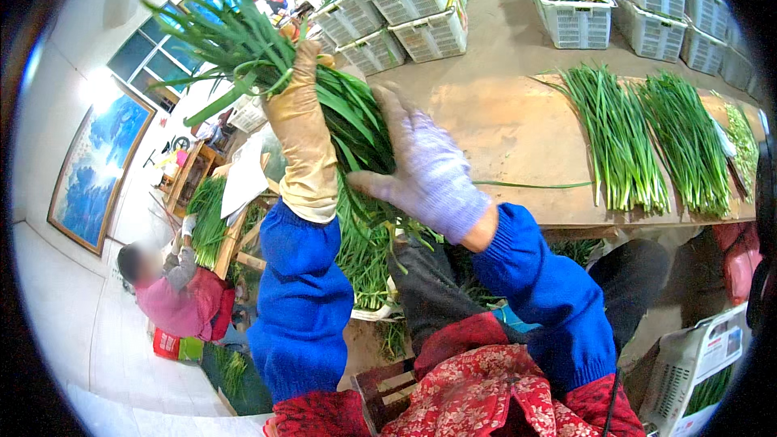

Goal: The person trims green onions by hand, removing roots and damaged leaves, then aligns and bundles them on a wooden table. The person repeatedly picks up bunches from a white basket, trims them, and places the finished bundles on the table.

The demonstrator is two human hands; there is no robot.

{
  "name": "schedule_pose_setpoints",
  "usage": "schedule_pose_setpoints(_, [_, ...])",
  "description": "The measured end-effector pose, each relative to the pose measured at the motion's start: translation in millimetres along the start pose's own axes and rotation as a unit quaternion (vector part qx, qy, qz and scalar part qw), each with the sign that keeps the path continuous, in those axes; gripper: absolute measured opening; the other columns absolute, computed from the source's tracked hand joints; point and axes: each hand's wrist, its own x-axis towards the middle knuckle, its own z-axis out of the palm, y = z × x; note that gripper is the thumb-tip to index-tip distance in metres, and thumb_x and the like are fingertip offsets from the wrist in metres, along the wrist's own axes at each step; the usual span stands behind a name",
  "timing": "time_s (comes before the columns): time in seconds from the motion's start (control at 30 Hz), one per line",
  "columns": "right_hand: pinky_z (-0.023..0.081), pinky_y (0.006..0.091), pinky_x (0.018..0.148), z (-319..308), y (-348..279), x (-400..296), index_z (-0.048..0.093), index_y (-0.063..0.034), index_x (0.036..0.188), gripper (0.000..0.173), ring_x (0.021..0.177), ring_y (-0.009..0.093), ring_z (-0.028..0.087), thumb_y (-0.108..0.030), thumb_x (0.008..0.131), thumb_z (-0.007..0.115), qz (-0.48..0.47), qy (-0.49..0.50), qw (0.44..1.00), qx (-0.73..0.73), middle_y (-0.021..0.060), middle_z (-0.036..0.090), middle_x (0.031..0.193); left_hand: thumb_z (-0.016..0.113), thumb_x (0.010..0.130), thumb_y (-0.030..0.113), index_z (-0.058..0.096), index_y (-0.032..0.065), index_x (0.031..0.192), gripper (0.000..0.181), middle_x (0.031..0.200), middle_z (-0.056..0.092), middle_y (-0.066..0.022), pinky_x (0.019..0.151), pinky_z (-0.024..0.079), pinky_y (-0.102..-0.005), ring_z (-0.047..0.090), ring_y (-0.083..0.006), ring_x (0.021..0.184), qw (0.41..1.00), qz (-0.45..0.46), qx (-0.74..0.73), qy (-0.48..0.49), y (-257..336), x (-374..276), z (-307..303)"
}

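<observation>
My left hand [303,115], in a tan rubber glove, is closed around a thick bunch of long green leaves [358,115], which look like garlic chives. The leafy tips fan out at the upper left, above the glove. My right hand [425,164], in a pale purple knitted glove, has its thumb and fingers spread against the lower part of the bunch. Two flat bundles of chives, the nearer one [625,145] and the farther one [692,145], lie on the wooden table at the right. A single leaf [534,184] lies by the table's front edge.
The wooden table [504,115] extends ahead and right. Loose greens [364,255] lie in a container below my hands. Stacked white plastic crates [425,18] stand beyond. At the left, a co-worker [182,297] handles greens at another table. A white crate [686,364] stands at the lower right.
</observation>
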Motion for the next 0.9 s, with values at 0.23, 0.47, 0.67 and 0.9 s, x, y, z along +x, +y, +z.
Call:
schedule_pose_setpoints(0.23, [0.043,0.0432,0.091,-7,2,20,0.024,-0.0058,0.138,0.099,0.108,0.041,0.051,-0.030,0.059,0.080,0.041,0.025,0.999,0.011,0.0259,0.053,0.117,0.071,0.079,0.011,0.060,0.0038,0.109,0.033,0.099,0.062,-0.0020,0.068,0.048,-0.0251,0.056,-0.0109,0.078,0.995,-0.047,-0.049,-0.073,10,-23,36])
schedule_pose_setpoints(0.47, [0.047,0.0386,0.085,-48,40,35,0.043,-0.0013,0.125,0.075,0.100,0.037,0.058,-0.028,0.064,0.076,0.034,-0.025,0.974,0.220,0.0255,0.060,0.103,0.079,0.072,0.025,0.059,0.0040,0.107,0.046,0.097,0.063,-0.0032,0.071,0.048,-0.0271,0.058,-0.0120,0.084,0.975,-0.076,-0.033,-0.206,29,-41,62])
schedule_pose_setpoints(0.67, [0.050,0.0306,0.078,-88,62,31,0.052,-0.0023,0.118,0.048,0.088,0.016,0.060,-0.019,0.076,0.071,0.041,-0.129,0.920,0.367,0.0074,0.065,0.097,0.079,0.069,0.041,0.048,0.0014,0.118,0.070,0.101,0.060,-0.0071,0.075,0.048,-0.0282,0.057,-0.0151,0.088,0.925,-0.065,0.068,-0.367,19,-37,50])
schedule_pose_setpoints(0.9, [0.050,0.0278,0.076,-93,49,29,0.058,-0.0044,0.113,0.045,0.084,0.012,0.060,-0.025,0.075,0.072,0.155,-0.288,0.839,0.435,0.0051,0.064,0.099,0.066,0.077,0.036,0.046,0.0032,0.129,0.064,0.123,0.055,-0.0098,0.094,0.042,-0.0337,0.051,-0.0197,0.113,0.875,-0.111,-0.020,-0.471,1,-35,39])
